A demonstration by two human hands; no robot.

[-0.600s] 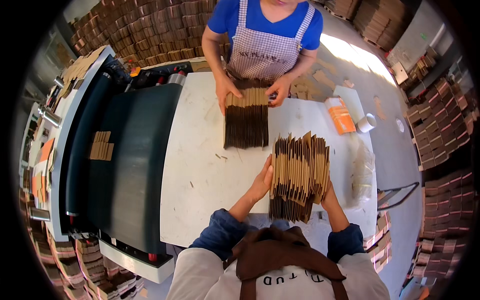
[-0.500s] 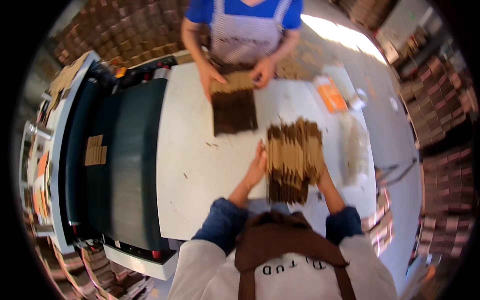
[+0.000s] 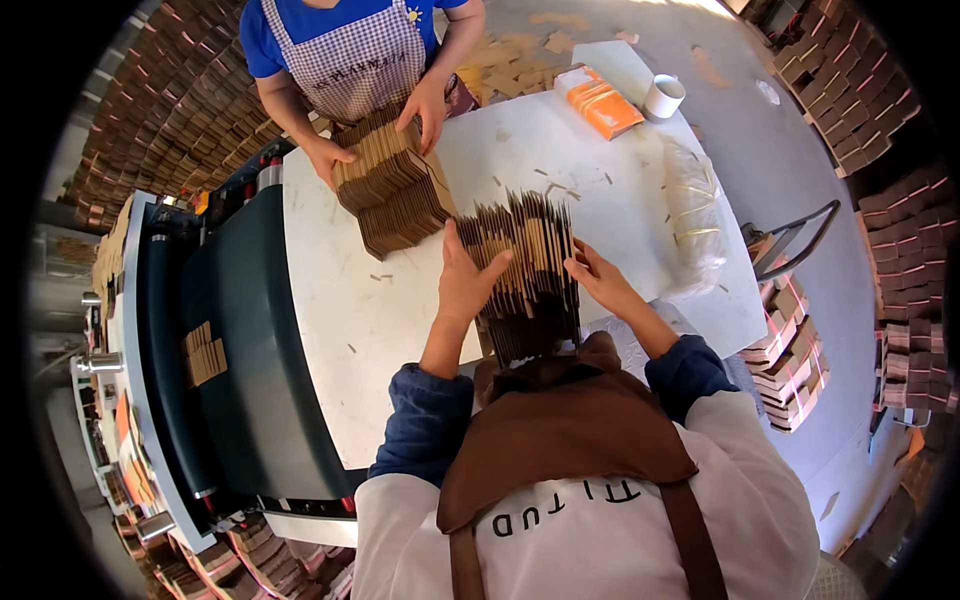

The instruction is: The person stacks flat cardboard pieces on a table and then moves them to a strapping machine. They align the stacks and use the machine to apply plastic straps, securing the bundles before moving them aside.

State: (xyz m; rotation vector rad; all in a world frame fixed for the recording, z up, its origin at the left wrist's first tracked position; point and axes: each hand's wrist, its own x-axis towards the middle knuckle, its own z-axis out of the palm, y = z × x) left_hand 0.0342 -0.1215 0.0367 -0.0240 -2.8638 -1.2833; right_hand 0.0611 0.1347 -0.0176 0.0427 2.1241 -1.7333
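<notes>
Between my two hands stands a stack of thin brown cardboard pieces (image 3: 530, 265), on edge and close to my apron, their upper ends uneven. My left hand (image 3: 465, 280) presses its left side, thumb laid over the near pieces. Against the right side, my right hand (image 3: 606, 284) grips with bent fingers and thumb. Across the white table (image 3: 340, 345), another person's hands (image 3: 425, 115) hold a neater stack of folded cardboard pieces (image 3: 392, 185), which nearly touches mine. The lower end of my stack is hidden by its own shadow and my apron.
Left of the table is a machine with a dark green belt (image 3: 245, 330), carrying a few small cardboard pieces (image 3: 204, 354). An orange-and-white packet (image 3: 600, 102), a white roll (image 3: 664, 96) and a clear plastic-wrapped bundle (image 3: 692, 215) lie at the right. Cardboard scraps (image 3: 570, 190) dot the table.
My view has turned. The stack in my hands has come closer to my apron, its pieces now more upright. The other person's stack has tilted, showing its layered edges.
</notes>
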